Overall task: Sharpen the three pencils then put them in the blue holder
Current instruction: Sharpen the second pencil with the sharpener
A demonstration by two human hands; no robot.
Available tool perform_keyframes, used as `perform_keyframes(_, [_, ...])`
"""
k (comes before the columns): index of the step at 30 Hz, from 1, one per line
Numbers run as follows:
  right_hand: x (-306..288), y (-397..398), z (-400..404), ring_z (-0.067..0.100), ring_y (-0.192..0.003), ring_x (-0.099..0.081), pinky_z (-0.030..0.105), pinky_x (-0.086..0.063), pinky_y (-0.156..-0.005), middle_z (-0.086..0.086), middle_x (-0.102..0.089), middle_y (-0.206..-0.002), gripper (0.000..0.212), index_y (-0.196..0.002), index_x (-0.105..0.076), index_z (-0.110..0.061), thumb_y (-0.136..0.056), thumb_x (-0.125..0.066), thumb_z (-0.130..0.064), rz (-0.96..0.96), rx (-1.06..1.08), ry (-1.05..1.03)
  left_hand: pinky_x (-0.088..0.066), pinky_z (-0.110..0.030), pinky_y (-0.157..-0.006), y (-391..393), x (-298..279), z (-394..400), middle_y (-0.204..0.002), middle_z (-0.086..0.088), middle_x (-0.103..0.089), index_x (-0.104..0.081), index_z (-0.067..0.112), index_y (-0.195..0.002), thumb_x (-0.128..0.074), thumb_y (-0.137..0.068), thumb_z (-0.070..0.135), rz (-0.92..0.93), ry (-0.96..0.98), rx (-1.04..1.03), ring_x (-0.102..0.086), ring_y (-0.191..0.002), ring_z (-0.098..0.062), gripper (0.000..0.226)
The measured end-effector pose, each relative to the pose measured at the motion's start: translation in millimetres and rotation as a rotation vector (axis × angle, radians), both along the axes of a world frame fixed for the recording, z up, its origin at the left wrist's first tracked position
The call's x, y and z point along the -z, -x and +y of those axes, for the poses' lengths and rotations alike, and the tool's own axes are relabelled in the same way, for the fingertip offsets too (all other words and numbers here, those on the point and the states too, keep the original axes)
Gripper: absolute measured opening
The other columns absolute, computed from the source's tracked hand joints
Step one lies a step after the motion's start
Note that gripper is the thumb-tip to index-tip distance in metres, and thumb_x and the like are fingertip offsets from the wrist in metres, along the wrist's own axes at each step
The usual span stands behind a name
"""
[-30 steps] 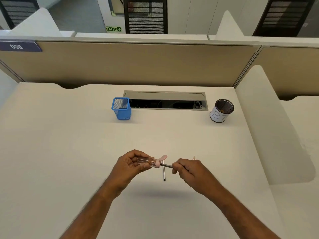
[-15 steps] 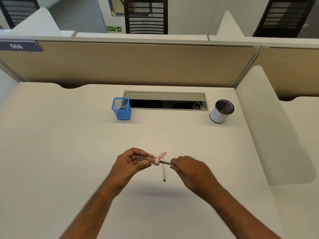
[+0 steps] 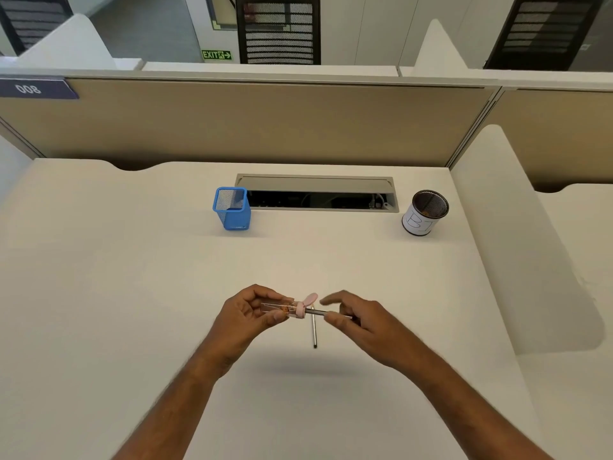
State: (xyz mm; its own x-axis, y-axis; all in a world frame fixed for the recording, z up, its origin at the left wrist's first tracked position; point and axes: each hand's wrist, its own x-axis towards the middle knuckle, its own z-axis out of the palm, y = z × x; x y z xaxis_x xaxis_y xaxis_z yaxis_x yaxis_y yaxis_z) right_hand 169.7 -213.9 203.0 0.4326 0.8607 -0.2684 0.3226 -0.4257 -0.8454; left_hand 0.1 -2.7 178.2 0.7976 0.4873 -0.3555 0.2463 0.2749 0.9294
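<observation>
Sharpening underway: my left hand (image 3: 252,310) grips the sharpener (image 3: 292,308), my right hand (image 3: 358,320) pinches the pencil (image 3: 320,312) inside it. Next I'd twist, then reach the blue holder (image 3: 232,209) well away across the desk (image 3: 132,293).

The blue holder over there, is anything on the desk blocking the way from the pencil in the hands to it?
Nothing visible does. The blue holder stands upright with bare desk between it and the pencil held at the sharpener. The black cup stands far off to the right, and another pencil lies nearer the person.
</observation>
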Motion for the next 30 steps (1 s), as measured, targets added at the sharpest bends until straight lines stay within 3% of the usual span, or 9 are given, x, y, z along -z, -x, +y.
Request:
perform_keyframes(3, [3,3,0,0.007,-0.066,-0.046,0.023,-0.038,-0.065,0.001,-0.056,-0.084,0.021,-0.119,-0.054,-0.038,-0.102,-0.066,-0.037,-0.027,0.013,-0.015,-0.065,-0.028,-0.091,1,0,1,-0.113,-0.015,-0.085,-0.068,-0.003,-0.113,-0.079,-0.090,-0.009,-0.007,-0.010,-0.014,-0.082,-0.106,-0.023,0.027])
perform_keyframes(6, [5,9,-3,0.006,-0.072,-0.052,0.016,-0.039,-0.065,-0.019,-0.060,-0.086,0.008,-0.108,-0.058,-0.033,-0.104,-0.065,-0.035,-0.178,0.038,-0.050,-0.065,-0.030,-0.093,1,1,0,-0.114,-0.016,-0.085,-0.068,-0.003,-0.114,-0.080,-0.090,-0.007,-0.017,-0.005,-0.009,-0.082,-0.109,-0.027,0.027])
perform_keyframes(8, [8,14,-5,0.005,-0.076,-0.055,0.013,-0.039,-0.064,-0.020,-0.063,-0.094,0.008,-0.102,-0.061,-0.030,-0.104,-0.064,-0.037,-0.276,0.076,-0.081,-0.065,-0.029,-0.092,1,1,-1,-0.114,-0.016,-0.085,-0.068,-0.002,-0.114,-0.081,-0.089,-0.005,-0.025,0.002,-0.014,-0.082,-0.109,-0.027,0.028])
perform_keyframes(11, [11,19,-6,0.005,-0.071,-0.057,0.011,-0.037,-0.061,-0.016,-0.066,-0.088,0.011,-0.100,-0.064,-0.028,-0.103,-0.064,-0.039,-0.341,0.118,-0.111,-0.065,-0.031,-0.094,0,-1,-1,-0.114,-0.016,-0.085,-0.068,-0.001,-0.113,-0.083,-0.086,0.000,-0.035,0.016,-0.014,-0.081,-0.108,-0.026,0.031])
perform_keyframes(16, [12,19,-5,0.018,-0.052,-0.058,0.024,-0.044,-0.060,0.003,-0.061,-0.063,0.017,-0.089,-0.065,-0.025,-0.106,-0.061,-0.027,-0.017,0.170,-0.100,-0.064,-0.037,-0.099,-1,-4,-3,-0.116,-0.015,-0.084,-0.070,0.003,-0.111,-0.085,-0.082,0.010,-0.038,0.025,0.016,-0.081,-0.112,-0.030,0.033])
perform_keyframes(20, [10,14,-1,0.018,-0.041,-0.047,0.026,-0.043,-0.060,0.004,-0.054,-0.048,0.037,-0.083,-0.068,-0.017,-0.111,-0.049,-0.033,0.156,0.162,-0.024,-0.064,-0.032,-0.097,0,-1,-4,-0.117,-0.014,-0.084,-0.069,0.001,-0.112,-0.081,-0.089,-0.003,-0.018,0.020,0.032,-0.080,-0.113,-0.029,0.026])
perform_keyframes(24, [9,8,0,0.017,-0.041,-0.051,0.027,-0.045,-0.059,0.001,-0.060,-0.054,0.046,-0.089,-0.069,-0.010,-0.112,-0.045,-0.041,0.180,0.120,-0.005,-0.064,-0.028,-0.094,2,2,-6,-0.117,-0.014,-0.084,-0.068,-0.003,-0.114,-0.080,-0.090,-0.006,-0.014,0.017,0.013,-0.080,-0.114,-0.028,0.028])
perform_keyframes(27, [9,8,-3,0.012,-0.054,-0.056,0.025,-0.047,-0.061,0.005,-0.067,-0.071,0.026,-0.107,-0.068,-0.025,-0.108,-0.052,-0.045,0.094,0.094,-0.021,-0.064,-0.029,-0.096,2,3,-6,-0.116,-0.014,-0.084,-0.068,-0.001,-0.114,-0.081,-0.090,-0.004,-0.015,0.013,-0.007,-0.080,-0.114,-0.028,0.027])
perform_keyframes(30, [10,10,-6,0.005,-0.073,-0.057,0.017,-0.044,-0.068,-0.009,-0.063,-0.092,0.017,-0.119,-0.058,-0.038,-0.103,-0.062,-0.044,-0.071,0.057,0.000,-0.063,-0.028,-0.095,3,3,-3,-0.116,-0.014,-0.084,-0.069,0.002,-0.113,-0.082,-0.088,-0.001,-0.026,0.018,-0.026,-0.080,-0.115,-0.029,0.028])
